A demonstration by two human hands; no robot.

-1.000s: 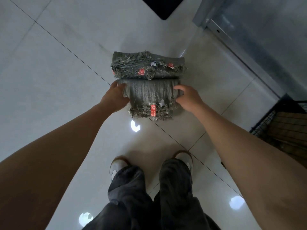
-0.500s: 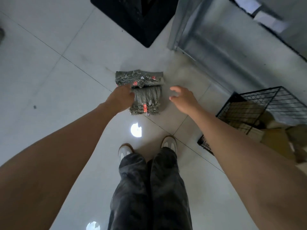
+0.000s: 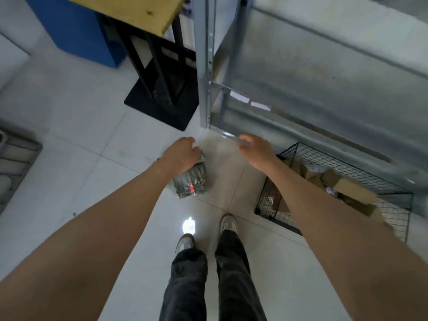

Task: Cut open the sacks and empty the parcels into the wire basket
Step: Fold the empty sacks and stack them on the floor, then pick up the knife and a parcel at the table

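Note:
Folded grey woven sacks with a red tag lie on the white tiled floor ahead of my feet. My left hand hovers over them with its fingers loosely curled and covers their far part; it holds nothing that I can see. My right hand is out in the air to the right of the sacks, fingers relaxed and blurred, empty. To the right, the black wire basket stands on the floor against the shelving, with several brown cardboard parcels inside.
A grey metal shelving unit rises just beyond my hands and runs off to the right. A black stand with a yellow top and a blue box sit at the back left. A grey crate is at the left edge.
Both hands held the top folded sack; now both are lifted off. My view has risen and tilted up, so the sacks look smaller and the basket and shelving show.

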